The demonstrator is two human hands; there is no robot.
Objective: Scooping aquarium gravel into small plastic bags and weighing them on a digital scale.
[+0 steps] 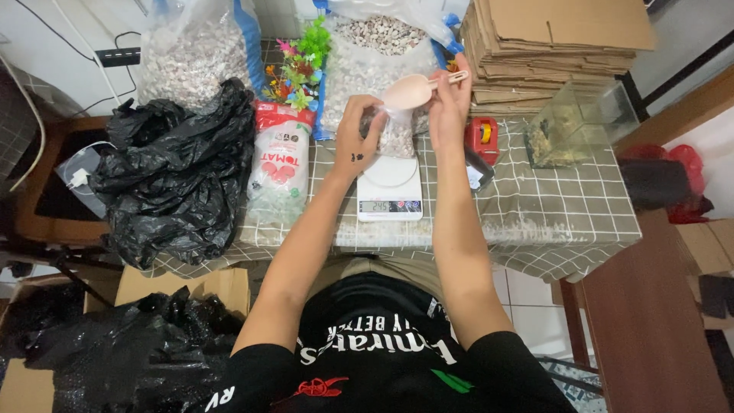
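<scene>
My left hand (358,131) grips the top of a small clear plastic bag of gravel (396,136) that rests on a white digital kitchen scale (390,188). My right hand (449,99) holds a pale pink plastic scoop (413,89) by its handle, tilted over the bag's mouth. Behind the scoop stands a large open sack of mixed pebbles (376,53). The scale's display is lit.
The checked tablecloth (566,206) carries another pebble sack (191,57), colourful plastic plants (300,65), a red-and-white packet (280,157), a black plastic bag (172,172), a red tape dispenser (483,138), a small glass tank (569,122) and stacked flat cardboard (554,46).
</scene>
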